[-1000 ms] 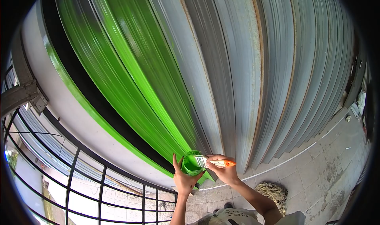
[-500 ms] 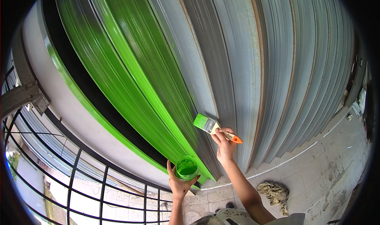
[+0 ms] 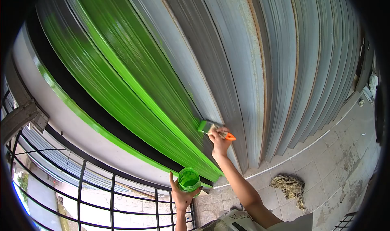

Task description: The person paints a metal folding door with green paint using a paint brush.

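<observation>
My left hand is wrapped round a clear tub of green paint, its open top facing up. In my right hand is a wide paintbrush with an orange-tipped handle and green bristles. The bristles point left and lie at the edge of the green paint on the ribbed metal shutter; whether they press on it is hard to tell. Green covers the shutter's left folds, with darker, thinner patches at the upper left. The folds to the right are bare grey with rusty edges.
A crumpled, stained cloth lies on the tiled floor at the lower right. Black metal bars stand at the lower left, below a white panel. A grey metal bracket juts in at the far left.
My right hand and the brush have shifted slightly left, bringing the bristles to the paint's edge. The view has turned a little, so the shutter appears further left.
</observation>
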A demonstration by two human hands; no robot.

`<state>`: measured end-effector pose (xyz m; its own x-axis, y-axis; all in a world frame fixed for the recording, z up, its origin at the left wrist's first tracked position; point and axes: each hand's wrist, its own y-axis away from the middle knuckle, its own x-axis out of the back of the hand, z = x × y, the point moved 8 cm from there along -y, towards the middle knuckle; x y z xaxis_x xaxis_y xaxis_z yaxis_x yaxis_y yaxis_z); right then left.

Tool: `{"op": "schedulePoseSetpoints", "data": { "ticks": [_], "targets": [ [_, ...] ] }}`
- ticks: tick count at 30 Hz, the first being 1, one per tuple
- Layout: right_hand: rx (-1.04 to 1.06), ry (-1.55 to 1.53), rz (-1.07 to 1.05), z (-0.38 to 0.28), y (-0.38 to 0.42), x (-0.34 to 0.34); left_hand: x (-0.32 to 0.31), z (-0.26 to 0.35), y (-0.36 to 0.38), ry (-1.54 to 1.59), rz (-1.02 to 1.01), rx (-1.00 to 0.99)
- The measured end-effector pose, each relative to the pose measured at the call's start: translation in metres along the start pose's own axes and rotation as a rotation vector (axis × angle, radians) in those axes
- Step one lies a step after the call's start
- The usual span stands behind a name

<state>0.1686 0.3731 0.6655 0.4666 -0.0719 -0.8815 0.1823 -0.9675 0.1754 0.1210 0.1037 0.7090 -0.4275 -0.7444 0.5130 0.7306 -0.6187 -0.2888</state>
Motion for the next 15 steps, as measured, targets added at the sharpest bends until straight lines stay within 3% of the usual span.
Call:
{"op": "schedulePoseSetpoints", "data": {
  "ticks": [3,6,10,13,15],
  "targets": [
    [0.081,-0.106,-0.144,-0.056,0.016,-0.090,0.001,-0.003,0.001,0.041,0.009,0.013],
    [0.137,-0.133,-0.210,-0.061,0.016,-0.110,0.000,0.002,0.002,0.026,-0.001,0.039],
    [0.037,-0.024,-0.008,-0.003,0.001,-0.017,-0.002,0.001,0.002,0.072,-0.013,0.069],
    [0.057,0.064,0.154,0.044,-0.010,0.091,-0.002,-0.002,0.001,0.060,-0.030,0.052],
    [-0.037,0.110,0.182,0.043,-0.005,0.090,0.001,-0.003,0.001,0.047,-0.014,-0.001]
  ]
}}
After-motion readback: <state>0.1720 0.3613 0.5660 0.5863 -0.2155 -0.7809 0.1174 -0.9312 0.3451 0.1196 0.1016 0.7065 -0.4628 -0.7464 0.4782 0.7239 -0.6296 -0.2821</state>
